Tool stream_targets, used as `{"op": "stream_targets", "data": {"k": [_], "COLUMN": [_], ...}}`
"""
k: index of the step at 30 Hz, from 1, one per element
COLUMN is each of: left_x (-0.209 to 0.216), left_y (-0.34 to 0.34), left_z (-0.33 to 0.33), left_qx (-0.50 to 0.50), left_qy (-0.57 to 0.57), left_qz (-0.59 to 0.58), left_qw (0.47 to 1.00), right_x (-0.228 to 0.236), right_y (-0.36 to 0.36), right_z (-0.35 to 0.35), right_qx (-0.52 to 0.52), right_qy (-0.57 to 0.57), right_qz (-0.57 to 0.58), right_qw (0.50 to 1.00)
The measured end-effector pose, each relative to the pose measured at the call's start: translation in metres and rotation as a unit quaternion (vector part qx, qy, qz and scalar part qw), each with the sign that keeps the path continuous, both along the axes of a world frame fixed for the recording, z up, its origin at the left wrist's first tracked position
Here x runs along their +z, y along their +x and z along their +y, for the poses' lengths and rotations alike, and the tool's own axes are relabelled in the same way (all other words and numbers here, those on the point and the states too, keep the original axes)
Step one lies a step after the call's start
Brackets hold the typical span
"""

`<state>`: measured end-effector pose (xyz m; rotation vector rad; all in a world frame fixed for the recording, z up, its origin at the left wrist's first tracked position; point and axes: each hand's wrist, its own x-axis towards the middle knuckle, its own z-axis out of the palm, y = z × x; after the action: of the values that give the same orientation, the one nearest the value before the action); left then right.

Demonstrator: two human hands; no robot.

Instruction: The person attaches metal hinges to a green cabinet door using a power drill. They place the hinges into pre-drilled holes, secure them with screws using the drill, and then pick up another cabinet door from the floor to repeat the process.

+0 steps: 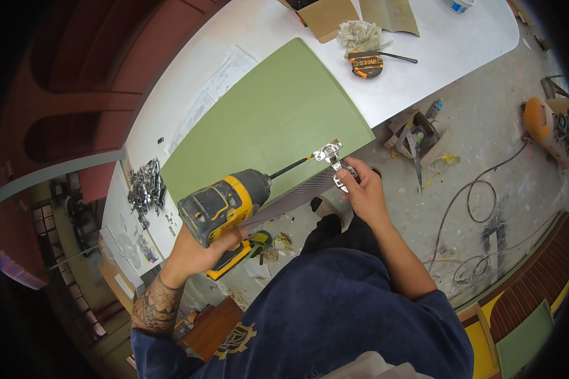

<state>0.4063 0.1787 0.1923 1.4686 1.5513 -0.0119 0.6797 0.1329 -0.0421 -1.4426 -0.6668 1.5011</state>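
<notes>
My left hand (199,252) is wrapped round the grip of a yellow and black cordless drill (224,205). Its long dark bit (291,167) reaches to the metal cabinet hinge (327,151) at the near edge of a green panel (272,117). Whether the tip sits in a screw is too small to tell. The fingers and thumb of my right hand (363,192) pinch the hinge's outer arm, which hangs past the panel edge. The hinge's plate lies against the green face.
A pile of metal hinges (146,189) lies left on the white table (423,76). Paper drawings (215,85) rest behind the panel; a tape measure (365,64), cloth (362,36) and cardboard box (325,19) are farther back. Right on the floor are a carton (417,134) and a loose cable (471,189).
</notes>
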Motion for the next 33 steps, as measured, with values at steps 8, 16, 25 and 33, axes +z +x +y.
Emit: {"op": "stream_targets", "data": {"k": [8,16,25,33], "left_x": [0.014,0.013,0.011,0.016], "left_y": [0.013,0.017,0.027,0.033], "left_z": [0.004,0.008,0.015,0.016], "left_qx": [-0.020,-0.038,-0.033,-0.065], "left_qy": [-0.026,-0.028,-0.028,0.012], "left_qz": [0.034,0.039,0.056,0.031], "left_qw": [0.999,0.998,0.998,0.997], "right_x": [0.000,0.001,-0.002,-0.005], "right_y": [0.000,-0.001,0.001,-0.001], "right_z": [0.000,-0.001,-0.002,-0.002], "right_qx": [-0.003,-0.013,-0.018,-0.015], "right_qy": [-0.011,-0.016,-0.002,-0.004], "right_qz": [-0.004,0.001,-0.004,-0.005], "right_qw": [1.000,1.000,1.000,1.000]}}
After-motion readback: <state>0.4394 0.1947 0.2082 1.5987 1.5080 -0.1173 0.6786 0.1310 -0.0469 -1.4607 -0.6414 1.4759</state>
